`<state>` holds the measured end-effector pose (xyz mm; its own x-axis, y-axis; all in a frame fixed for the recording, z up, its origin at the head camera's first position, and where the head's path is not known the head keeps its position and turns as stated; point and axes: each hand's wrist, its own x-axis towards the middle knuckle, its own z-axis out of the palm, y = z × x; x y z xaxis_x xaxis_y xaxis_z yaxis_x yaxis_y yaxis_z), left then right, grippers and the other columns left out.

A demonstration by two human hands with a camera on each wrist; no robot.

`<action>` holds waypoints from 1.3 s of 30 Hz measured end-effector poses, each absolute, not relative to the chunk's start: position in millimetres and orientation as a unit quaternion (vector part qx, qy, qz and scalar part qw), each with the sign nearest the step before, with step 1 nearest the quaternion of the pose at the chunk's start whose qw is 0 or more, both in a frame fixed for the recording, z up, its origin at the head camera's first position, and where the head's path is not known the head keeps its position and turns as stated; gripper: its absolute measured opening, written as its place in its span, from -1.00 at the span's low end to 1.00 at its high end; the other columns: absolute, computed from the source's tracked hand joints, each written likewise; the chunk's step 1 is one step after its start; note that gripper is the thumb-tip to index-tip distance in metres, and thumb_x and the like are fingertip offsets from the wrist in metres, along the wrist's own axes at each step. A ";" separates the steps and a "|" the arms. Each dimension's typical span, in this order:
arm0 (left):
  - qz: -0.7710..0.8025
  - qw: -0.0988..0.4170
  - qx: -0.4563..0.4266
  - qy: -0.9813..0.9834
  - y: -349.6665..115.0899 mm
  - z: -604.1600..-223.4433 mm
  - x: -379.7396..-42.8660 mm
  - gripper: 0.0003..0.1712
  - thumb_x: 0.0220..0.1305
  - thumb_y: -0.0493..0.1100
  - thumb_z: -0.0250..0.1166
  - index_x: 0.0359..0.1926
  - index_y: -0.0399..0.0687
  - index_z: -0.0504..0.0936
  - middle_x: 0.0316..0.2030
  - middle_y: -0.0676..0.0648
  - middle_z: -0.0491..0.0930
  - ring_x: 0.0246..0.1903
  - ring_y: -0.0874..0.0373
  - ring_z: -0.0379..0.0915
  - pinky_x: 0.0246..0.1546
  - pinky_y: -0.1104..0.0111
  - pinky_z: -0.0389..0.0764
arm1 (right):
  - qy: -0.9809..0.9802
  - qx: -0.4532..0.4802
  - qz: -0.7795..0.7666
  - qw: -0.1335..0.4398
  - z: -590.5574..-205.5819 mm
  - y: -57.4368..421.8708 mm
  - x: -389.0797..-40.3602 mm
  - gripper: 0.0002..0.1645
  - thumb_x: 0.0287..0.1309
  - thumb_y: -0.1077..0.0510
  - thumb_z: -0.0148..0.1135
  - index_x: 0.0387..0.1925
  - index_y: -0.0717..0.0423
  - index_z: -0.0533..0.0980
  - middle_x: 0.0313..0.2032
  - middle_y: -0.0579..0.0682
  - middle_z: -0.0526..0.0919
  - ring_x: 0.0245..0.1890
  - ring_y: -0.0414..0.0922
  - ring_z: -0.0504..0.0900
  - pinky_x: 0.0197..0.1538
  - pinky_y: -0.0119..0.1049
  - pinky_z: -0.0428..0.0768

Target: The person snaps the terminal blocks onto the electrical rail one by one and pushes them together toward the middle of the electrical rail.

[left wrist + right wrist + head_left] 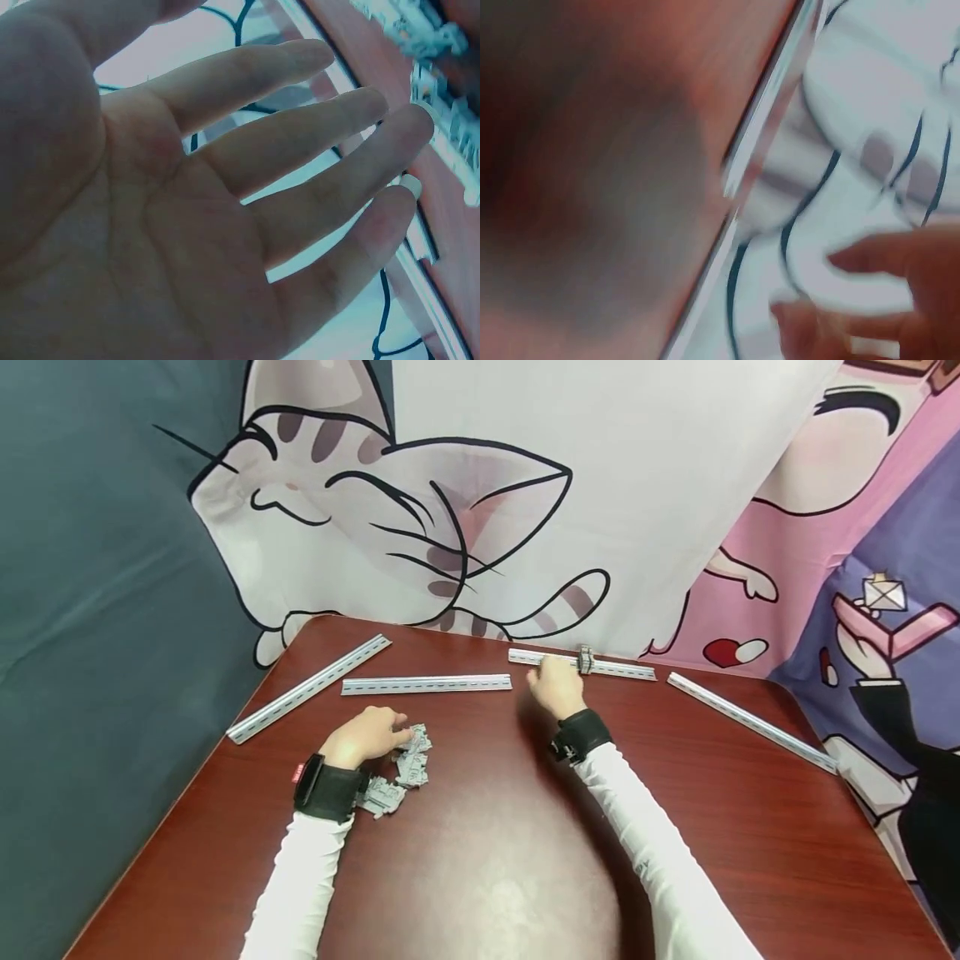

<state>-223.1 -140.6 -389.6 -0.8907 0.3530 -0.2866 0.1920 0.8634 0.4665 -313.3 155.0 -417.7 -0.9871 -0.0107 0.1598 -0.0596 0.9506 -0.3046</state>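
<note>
My left hand (366,737) is over the left part of the table, beside a curved row of small grey plastic pieces (412,767). In the left wrist view its fingers (300,142) are spread and nearly straight, with nothing in them; the grey pieces (450,135) lie past the fingertips. My right hand (558,687) is at the near side of a slotted metal rail (618,669), covering part of it. A grey block (585,659) sits on that rail, just right of the hand. In the blurred right wrist view, the fingers (877,255) are loosely bent and apart, with nothing visible between them.
Other slotted metal rails lie about the brown table (480,843): a slanted rail (307,689) at left, a level rail (426,685) at centre, and a slanted rail (750,722) at right. A printed cat cloth (637,485) hangs behind the far edge.
</note>
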 end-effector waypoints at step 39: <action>0.219 0.204 0.131 0.945 -153.4 -382.0 -221.5 -0.39 0.42 -0.03 0.06 0.30 -0.41 0.35 0.25 -0.43 0.38 0.24 -0.30 0.33 0.17 -0.09 0.41 | -0.960 0.211 0.033 -0.183 -423.1 123.7 -268.7 -0.25 0.38 -0.11 0.01 0.43 0.19 0.17 0.39 0.21 0.27 0.43 0.06 0.23 0.41 0.23 0.05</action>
<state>-221.5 -153.4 -382.0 -0.8824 0.3376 -0.3278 0.1587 0.8693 0.4681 -268.7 123.7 -423.1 -0.8443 -0.4168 -0.3368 -0.3929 0.9089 -0.1399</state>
